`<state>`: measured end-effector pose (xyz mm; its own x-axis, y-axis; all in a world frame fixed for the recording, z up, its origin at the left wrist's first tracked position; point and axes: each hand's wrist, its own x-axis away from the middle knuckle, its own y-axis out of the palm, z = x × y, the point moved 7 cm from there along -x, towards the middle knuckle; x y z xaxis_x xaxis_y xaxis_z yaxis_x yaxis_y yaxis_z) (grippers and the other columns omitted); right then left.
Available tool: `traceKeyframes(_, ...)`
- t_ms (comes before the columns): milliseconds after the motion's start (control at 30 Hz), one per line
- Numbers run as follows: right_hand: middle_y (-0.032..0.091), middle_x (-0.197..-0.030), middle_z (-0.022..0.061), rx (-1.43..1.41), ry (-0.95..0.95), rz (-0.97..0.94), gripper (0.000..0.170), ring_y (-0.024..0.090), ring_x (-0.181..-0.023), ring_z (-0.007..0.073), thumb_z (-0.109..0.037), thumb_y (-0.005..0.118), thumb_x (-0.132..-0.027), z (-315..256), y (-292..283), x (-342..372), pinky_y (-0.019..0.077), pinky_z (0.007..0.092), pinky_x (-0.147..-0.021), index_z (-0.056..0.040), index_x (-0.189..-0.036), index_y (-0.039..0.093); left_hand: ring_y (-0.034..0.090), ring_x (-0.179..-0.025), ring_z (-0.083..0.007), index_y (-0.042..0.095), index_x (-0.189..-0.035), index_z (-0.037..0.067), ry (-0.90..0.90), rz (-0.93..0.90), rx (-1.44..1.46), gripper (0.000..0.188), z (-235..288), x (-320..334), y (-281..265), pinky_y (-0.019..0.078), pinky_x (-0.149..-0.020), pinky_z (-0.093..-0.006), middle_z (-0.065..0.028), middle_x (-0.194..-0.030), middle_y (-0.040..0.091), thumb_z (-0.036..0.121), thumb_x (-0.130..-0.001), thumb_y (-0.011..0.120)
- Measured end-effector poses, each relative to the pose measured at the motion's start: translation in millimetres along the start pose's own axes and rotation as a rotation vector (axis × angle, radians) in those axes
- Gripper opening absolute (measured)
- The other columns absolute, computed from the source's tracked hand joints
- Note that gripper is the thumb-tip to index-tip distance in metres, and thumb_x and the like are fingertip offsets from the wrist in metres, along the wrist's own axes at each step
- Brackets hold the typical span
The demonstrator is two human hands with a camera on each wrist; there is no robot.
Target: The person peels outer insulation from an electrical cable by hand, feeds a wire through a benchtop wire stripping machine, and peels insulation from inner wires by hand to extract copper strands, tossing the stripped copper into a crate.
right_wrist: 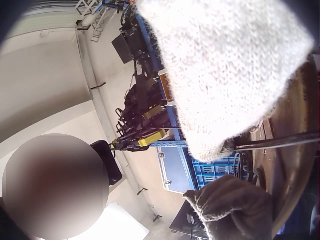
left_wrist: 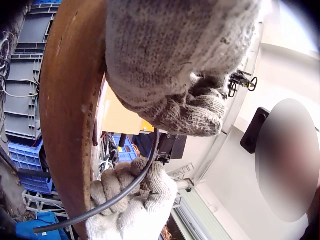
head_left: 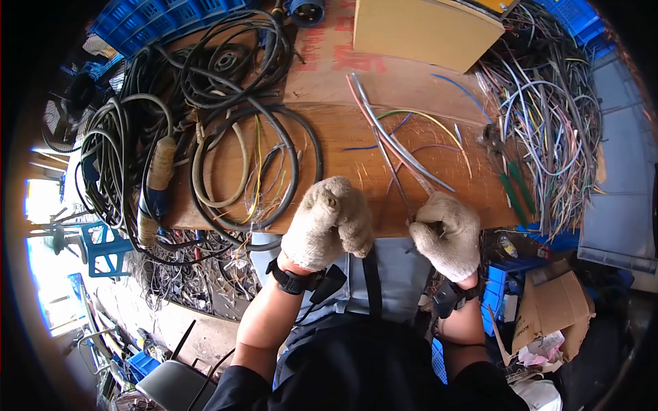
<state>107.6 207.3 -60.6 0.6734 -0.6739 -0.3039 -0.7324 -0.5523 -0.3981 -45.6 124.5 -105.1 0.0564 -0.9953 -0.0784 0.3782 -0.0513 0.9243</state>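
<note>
Both hands wear off-white knitted gloves. My right hand grips a thin dark cable close to its near end, a short stub of which shows below the fingers. Seen from the left wrist, the dark cable curves across that hand's curled fingers. My left hand is held a little to the left, over the front edge of the wooden table, with its fingers curled and nothing visible in them. Beyond the right hand lie a bundle of pink and grey wires and a yellow-green wire.
Thick black cable coils cover the table's left side. At the right are a heap of stripped wires and green-handled cutters. A tan box stands at the back, a torn carton low at the right.
</note>
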Motion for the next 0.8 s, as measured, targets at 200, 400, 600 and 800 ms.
traceKeyframes(200,0.06,-0.07,0.0037,-0.001,0.03,-0.019,0.012,0.055,-0.056,0.0118,-0.003,0.078,-0.077,2,0,1,0.044,0.0278,-0.054,-0.0054,-0.081,0.068,0.057,-0.059,-0.0225,0.052,-0.094,0.009,0.088,0.147,0.08,0.026,4,-6,0,0.0511,-0.052,-0.0369,-0.0066,-0.077,0.055,0.033,-0.1,0.061)
traceKeyframes(400,0.061,-0.071,0.0049,-0.007,0.031,-0.001,0.013,0.057,-0.056,0.0138,-0.004,0.079,-0.077,4,-2,3,0.0447,0.0287,-0.053,-0.006,-0.085,0.069,0.07,-0.076,-0.018,0.06,-0.117,-0.002,-0.015,0.31,-0.351,0.023,-2,-5,3,0.0597,-0.068,-0.0316,-0.0109,-0.094,0.07,0.015,-0.101,0.059)
traceKeyframes(600,0.062,-0.072,0.0066,0.01,0.031,0.025,0.015,0.06,-0.058,0.0177,-0.003,0.08,-0.077,3,-4,3,0.0469,0.0309,-0.055,-0.006,-0.086,0.069,0.069,-0.073,-0.0136,0.064,-0.105,-0.004,-0.101,0.305,-0.651,0.022,-6,-10,21,0.0554,-0.066,-0.0247,-0.0099,-0.087,0.072,0.018,-0.103,0.059)
traceKeyframes(800,0.063,-0.073,0.0071,0.038,-0.009,0.009,0.016,0.061,-0.059,0.0192,-0.004,0.081,-0.076,3,-4,3,0.0482,0.0316,-0.056,-0.0061,-0.086,0.069,0.069,-0.074,-0.0133,0.065,-0.103,-0.004,-0.16,0.288,-0.714,0.024,-7,-9,24,0.0558,-0.067,-0.0254,-0.0094,-0.086,0.071,0.02,-0.103,0.06)
